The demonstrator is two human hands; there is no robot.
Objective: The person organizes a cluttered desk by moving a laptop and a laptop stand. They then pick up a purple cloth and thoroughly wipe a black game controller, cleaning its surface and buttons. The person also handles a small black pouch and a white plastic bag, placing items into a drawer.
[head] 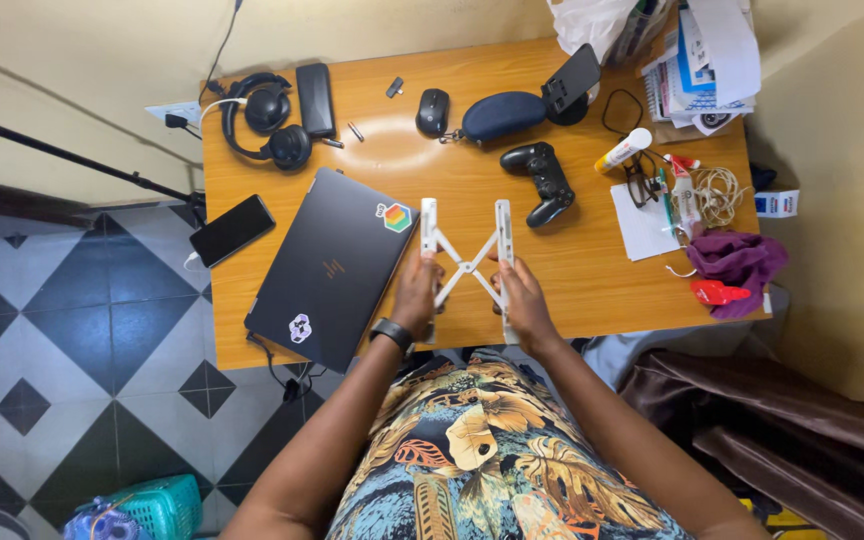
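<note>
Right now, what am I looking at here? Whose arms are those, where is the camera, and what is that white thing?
There is no machine: a person wears a camera on the head, so the one picture looks straight down at their own arms and a wooden desk. The left hand and right hand each grip one side of a white folding stand with crossed bars, lying on the desk. Beside it on the left lies a closed dark laptop and a phone. Further back are headphones, a mouse, a blue case and a black game controller. Papers and small items crowd the right edge.
</note>
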